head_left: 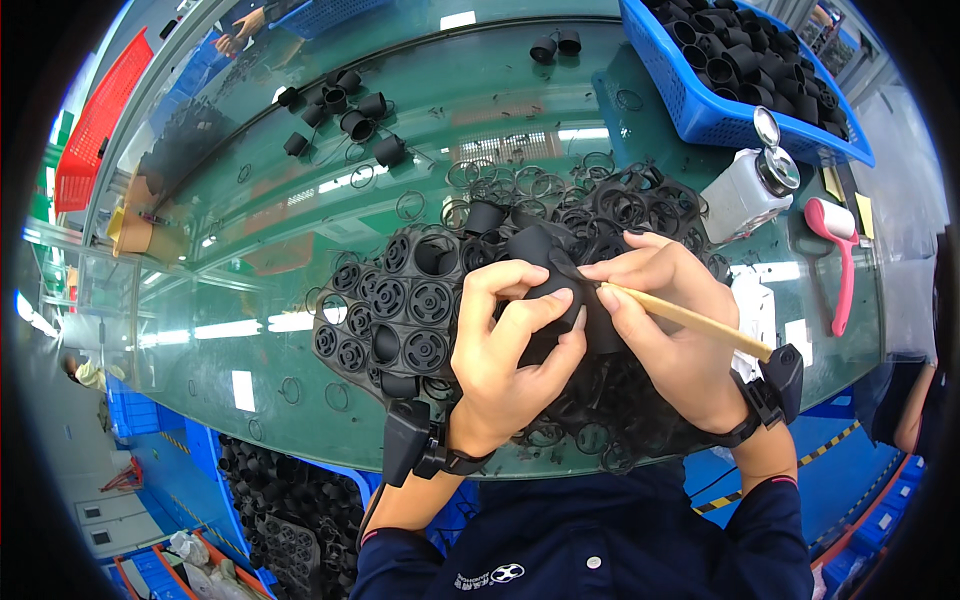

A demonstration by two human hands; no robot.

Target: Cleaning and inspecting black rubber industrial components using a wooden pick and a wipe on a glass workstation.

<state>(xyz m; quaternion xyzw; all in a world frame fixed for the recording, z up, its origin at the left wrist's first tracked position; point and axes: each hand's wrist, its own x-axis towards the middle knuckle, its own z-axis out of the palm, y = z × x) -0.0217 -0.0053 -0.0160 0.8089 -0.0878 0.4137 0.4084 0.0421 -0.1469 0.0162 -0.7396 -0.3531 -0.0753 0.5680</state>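
Over the middle of the green table, my left hand (pixel 515 345) is closed around a black rubber cup-shaped part (pixel 528 243). My right hand (pixel 675 330) grips a thin wooden stick (pixel 690 320), its front end close to the black rubber between my hands. Thumb and forefinger meet near that end; whether they also pinch the rubber is hard to see. Beneath and left of my hands lies a black moulded rubber sheet (pixel 428 302) with round ringed shapes, some with cups in them. A heap of thin black rings (pixel 625 205) spreads behind my right hand.
A blue basket (pixel 690 125) of black cups stands at the far right. Near it are a white pump bottle (pixel 745 195) and a pink-handled lint roller (pixel 843 285). Loose black cups (pixel 357 125) lie at the far left. Below the table edge sits a blue crate (pixel 355 478).
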